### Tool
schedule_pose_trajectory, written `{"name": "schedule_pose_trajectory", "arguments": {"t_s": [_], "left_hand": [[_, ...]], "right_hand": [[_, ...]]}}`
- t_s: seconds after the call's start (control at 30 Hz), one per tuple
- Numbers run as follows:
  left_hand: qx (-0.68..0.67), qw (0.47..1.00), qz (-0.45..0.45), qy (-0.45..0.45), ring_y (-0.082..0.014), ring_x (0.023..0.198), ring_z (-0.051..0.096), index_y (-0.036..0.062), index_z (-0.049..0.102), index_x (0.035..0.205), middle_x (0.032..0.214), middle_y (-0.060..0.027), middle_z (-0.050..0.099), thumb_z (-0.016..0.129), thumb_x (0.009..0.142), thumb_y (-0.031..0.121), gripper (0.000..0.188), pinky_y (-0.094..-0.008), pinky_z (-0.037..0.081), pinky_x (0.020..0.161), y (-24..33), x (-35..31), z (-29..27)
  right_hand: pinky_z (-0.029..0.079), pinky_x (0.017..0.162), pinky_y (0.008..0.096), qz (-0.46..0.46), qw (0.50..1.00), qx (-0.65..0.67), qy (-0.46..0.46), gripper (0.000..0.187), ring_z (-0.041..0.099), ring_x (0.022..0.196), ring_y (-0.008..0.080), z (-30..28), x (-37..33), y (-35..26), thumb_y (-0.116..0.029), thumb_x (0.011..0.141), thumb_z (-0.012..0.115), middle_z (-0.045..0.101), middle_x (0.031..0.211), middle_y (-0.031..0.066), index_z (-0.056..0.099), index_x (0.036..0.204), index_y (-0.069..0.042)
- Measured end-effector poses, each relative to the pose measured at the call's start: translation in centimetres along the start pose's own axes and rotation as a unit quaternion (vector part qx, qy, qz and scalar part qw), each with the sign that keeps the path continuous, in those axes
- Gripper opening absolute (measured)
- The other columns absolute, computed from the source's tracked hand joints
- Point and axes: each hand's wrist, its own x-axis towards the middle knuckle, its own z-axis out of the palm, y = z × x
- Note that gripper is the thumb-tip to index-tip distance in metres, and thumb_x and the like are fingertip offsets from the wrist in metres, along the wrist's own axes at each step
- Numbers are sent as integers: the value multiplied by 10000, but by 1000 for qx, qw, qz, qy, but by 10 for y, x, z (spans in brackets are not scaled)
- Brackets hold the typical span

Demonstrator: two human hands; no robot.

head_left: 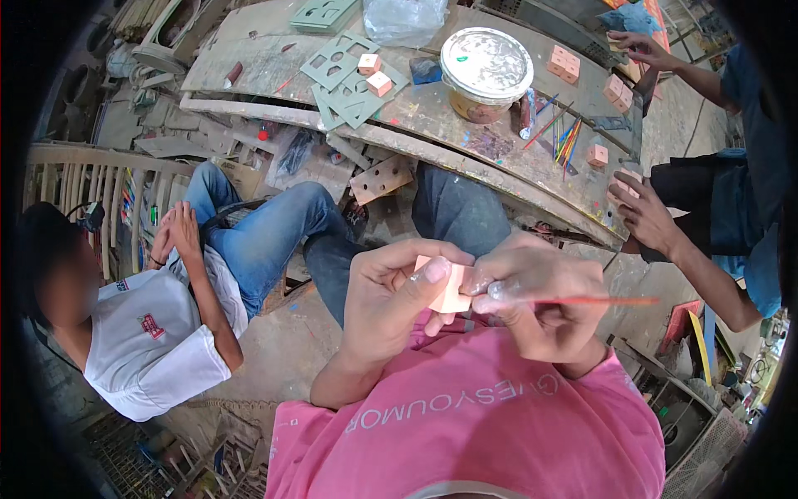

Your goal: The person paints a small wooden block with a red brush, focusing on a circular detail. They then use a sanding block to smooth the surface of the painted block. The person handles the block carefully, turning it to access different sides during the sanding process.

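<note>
One cluttered workshop fills my feed, and I judge the job in it to be midway: one cube in hand, others lying about. Its grey floor (pixel 266 374) shows between racks and scraps. Across the top runs a worn wooden workbench (pixel 258 62), spotted with paint. At left sits a person in a white shirt (pixel 137 349), hands together; at right, a co-worker's hand (pixel 648 220) covers a pinkish block (pixel 628 174) at the bench edge. On the bench I make out a white-lidded tub (pixel 486 62) and grey-green cut-out plates (pixel 320 65).

My wearer's left hand (pixel 378 299) pinches a pale wooden cube (pixel 451 297) above the lap, thumb on its near side. The right hand (pixel 549 287) presses thumb and fingertips together at the cube's right side, gripping a thin red stick (pixel 619 300) whose working end is hidden. Loose cubes (pixel 597 155) dot the bench and plates; whether they're finished, I can't tell. Whitish smears (pixel 496 290) mark the right fingertips, so I take the held cube as not yet done.
</note>
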Motion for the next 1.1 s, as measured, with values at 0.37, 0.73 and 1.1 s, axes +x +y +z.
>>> {"name": "schedule_pose_trajectory", "arguments": {"t_s": [0.37, 0.73, 1.1], "left_hand": [[-52, 998, 10, 45, -79, 483, 519, -70, 627, 931, 722, -140, 639, 553, 914, 167, 249, -185, 374, 385, -2, 3, 5], [-57, 997, 14, 54, -89, 490, 525, -71, 625, 934, 717, -137, 637, 572, 905, 171, 249, -185, 380, 385, -2, 4, 6], [-54, 997, 34, 48, -84, 491, 520, -61, 636, 926, 738, -138, 642, 570, 902, 153, 226, -191, 385, 385, -2, 0, -3]], "right_hand": [[496, 600, 323, -35, 998, -42, 21, 142, 628, 692, 266, 3, 2, 3, 122, 735, 586, 650, 856, 206, 601, 858, 55], [512, 616, 330, -57, 997, -25, 50, 147, 638, 707, 277, 15, -3, 10, 97, 747, 613, 653, 850, 195, 591, 882, 45], [509, 601, 323, -53, 998, -20, -3, 194, 630, 679, 277, 12, 0, 10, 124, 717, 609, 658, 859, 191, 597, 891, 38]]}}
